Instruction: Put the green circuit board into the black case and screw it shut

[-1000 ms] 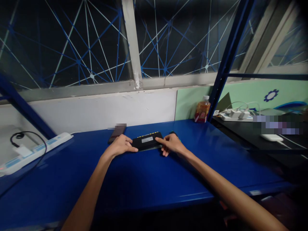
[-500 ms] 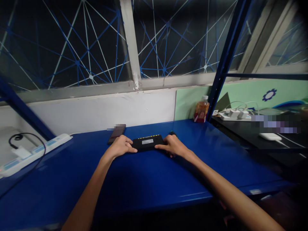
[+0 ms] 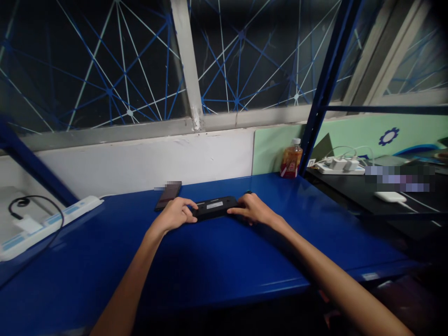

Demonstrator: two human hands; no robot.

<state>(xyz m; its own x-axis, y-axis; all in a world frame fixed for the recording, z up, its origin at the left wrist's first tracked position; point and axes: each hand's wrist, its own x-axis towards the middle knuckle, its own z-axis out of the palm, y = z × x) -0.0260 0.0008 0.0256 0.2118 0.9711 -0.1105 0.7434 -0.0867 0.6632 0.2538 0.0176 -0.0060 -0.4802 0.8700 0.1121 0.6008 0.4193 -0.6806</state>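
Observation:
A flat black box that looks like a router, with a white label on its upper face, is held level between both hands at the middle of the blue table. My left hand grips its left end, thumb along the near side. At the opposite end, my right hand is closed on it in the same way. A small dark piece shows just behind the right hand; what it is I cannot make out. Just beyond my left hand lies a dark phone-like slab.
A white power strip with a black cable lies along the left side. At the back right stands a bottle of amber drink beside a blue post. Farther right, a black desk holds another power strip and a white charger.
The black router has tilted, and the yellow row along its far edge no longer shows. Both hands keep their hold. The view has shifted slightly.

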